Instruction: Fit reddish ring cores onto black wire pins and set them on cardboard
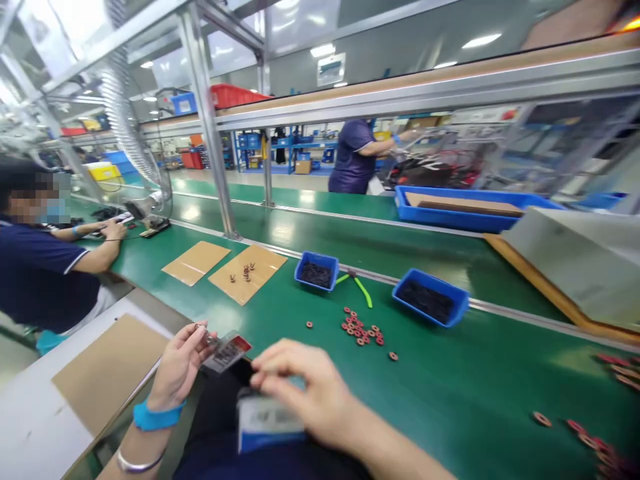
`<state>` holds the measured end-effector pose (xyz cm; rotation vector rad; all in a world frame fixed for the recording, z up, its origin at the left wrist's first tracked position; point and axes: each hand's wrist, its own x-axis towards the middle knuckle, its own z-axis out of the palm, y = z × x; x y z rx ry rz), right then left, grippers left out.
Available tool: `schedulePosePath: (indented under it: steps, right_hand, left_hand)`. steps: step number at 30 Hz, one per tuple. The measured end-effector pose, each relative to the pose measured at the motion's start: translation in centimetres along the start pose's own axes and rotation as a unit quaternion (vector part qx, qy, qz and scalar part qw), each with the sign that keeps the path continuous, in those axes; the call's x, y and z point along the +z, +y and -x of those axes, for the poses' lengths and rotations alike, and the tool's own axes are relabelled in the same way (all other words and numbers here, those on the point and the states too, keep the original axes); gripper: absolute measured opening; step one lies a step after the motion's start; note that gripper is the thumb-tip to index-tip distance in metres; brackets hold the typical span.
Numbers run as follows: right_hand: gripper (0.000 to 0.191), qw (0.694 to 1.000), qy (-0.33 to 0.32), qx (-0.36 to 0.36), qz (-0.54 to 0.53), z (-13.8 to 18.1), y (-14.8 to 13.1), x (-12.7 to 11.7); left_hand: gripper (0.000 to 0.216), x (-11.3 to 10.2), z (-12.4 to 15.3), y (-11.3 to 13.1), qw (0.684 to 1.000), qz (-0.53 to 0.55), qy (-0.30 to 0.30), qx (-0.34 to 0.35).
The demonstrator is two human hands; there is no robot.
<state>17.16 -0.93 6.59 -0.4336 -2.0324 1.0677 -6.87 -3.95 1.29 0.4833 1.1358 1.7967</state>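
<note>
My left hand (181, 363), with a blue wrist band, is closed in a pinch; the small thing at its fingertips is too small to name. Right beside those fingers is a clear card-like piece (227, 353) with dark print and a red corner. My right hand (305, 380) is slightly blurred, thumb and fingers drawn together over my lap near a dark edge; what they hold, if anything, is hidden. Below it hangs a white and blue badge (270, 423). Red and copper-coloured rings (361, 330) lie in a loose group on the green table beyond.
Two blue bins (317, 272) (431, 298) hold black parts, with green-handled pliers (361, 290) between them. Small brown parts sit on a cardboard sheet (260, 267). More rings (590, 440) lie at right. A co-worker (45, 267) sits at left; a metal post (210, 127) rises ahead.
</note>
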Motion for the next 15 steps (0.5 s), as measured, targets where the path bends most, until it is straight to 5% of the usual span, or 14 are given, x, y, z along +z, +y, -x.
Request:
schedulePosePath:
  steps: [4,6,11,15]
  right_hand:
    - [0.042,0.961,0.079,0.230,-0.131,-5.6,4.6,-1.1]
    - [0.052,0.949,0.106,0.259,-0.146,-7.9,7.0,-2.6]
    - [0.067,0.943,0.144,0.259,-0.154,-12.8,10.8,-4.1]
    - [0.059,0.967,0.155,0.185,-0.082,-16.1,9.5,-5.7]
  left_hand:
    - [0.022,-1.7,0.8,0.4,0.998,0.004,0.064,-0.002]
    - [0.015,-2.5,1.2,0.6,0.995,0.010,0.095,0.003]
    - [0.017,-5.3,1.6,1.3,0.985,0.040,0.168,-0.002]
    - [0.020,-11.2,-1.0,0.6,0.973,0.011,0.214,-0.086]
